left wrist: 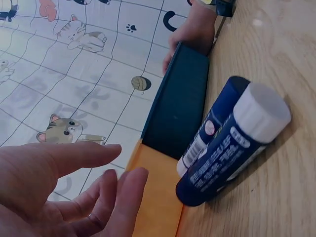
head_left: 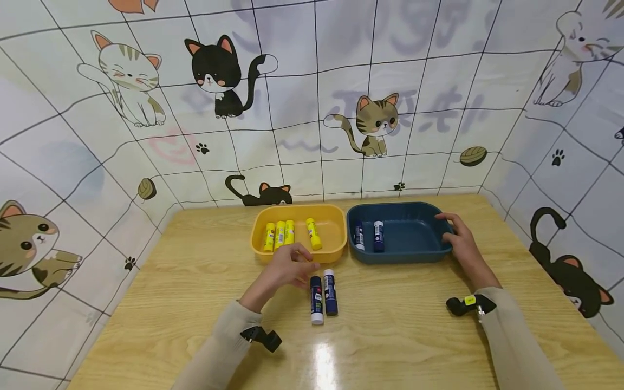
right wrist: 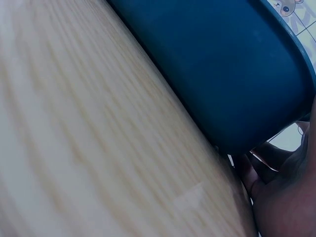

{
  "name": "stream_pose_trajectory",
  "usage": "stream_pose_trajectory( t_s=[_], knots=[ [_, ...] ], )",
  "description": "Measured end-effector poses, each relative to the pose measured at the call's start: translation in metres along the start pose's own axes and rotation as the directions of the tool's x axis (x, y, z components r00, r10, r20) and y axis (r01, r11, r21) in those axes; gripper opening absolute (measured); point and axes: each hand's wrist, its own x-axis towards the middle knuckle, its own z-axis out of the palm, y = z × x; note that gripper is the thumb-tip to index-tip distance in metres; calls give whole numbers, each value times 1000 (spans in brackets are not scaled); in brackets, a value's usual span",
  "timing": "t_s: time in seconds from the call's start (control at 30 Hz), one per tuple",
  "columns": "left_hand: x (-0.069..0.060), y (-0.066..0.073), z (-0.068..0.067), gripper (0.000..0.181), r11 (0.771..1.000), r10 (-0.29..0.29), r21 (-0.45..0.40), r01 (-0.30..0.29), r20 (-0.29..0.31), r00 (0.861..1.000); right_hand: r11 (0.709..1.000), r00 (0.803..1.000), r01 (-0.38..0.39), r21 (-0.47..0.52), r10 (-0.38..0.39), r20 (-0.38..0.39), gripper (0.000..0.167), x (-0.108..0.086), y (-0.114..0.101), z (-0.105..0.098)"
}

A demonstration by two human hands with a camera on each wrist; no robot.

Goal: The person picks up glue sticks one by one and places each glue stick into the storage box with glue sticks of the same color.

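Observation:
My left hand [head_left: 287, 266] hovers by the front edge of the yellow tray [head_left: 336, 252], fingers loosely bent and holding nothing. Just right of it, two navy glue sticks lie side by side on the table: one with its white cap [head_left: 317, 300] toward me, the other [head_left: 330, 292] with its white end away. The left wrist view shows both glue sticks [left wrist: 222, 153] apart from the fingertips. My right hand [head_left: 463, 244] grips the right end of the blue tray [head_left: 414, 257], fingertips over its rim. In the right wrist view, other fingers [right wrist: 247, 175] are against the tray's outside.
Several yellow glue sticks [head_left: 280, 235] lie in the yellow tray. Two navy glue sticks [head_left: 378, 236] lie at the left of the blue tray. Both trays stand side by side at the back of the wooden table [head_left: 390, 325], before a cat-patterned wall covering [head_left: 292, 119].

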Motion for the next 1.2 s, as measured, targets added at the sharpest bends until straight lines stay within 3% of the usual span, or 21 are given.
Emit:
stream_pose_trajectory(
  t_s=[0.33,0.53,0.83,1.0,1.2],
  knots=[
    [-7,-6,-9,31,997,9,75,-14,65,998,1000,1000,2,-21,-2,-3,60,2,0,1],
    [-7,-10,-11,34,997,-7,77,1,76,997,1000,1000,-6,-8,6,-2,60,2,0,0],
    [-9,-18,-8,51,997,-22,75,10,162,986,999,1000,-8,-43,7,-9,61,1,1,1],
    [-9,-20,-4,55,995,-64,84,52,154,986,999,1000,-2,-47,1,-2,60,2,4,0],
    [-7,-21,1,66,992,-75,111,57,157,985,999,1000,8,-40,-8,-2,58,1,8,-1]
  ],
)
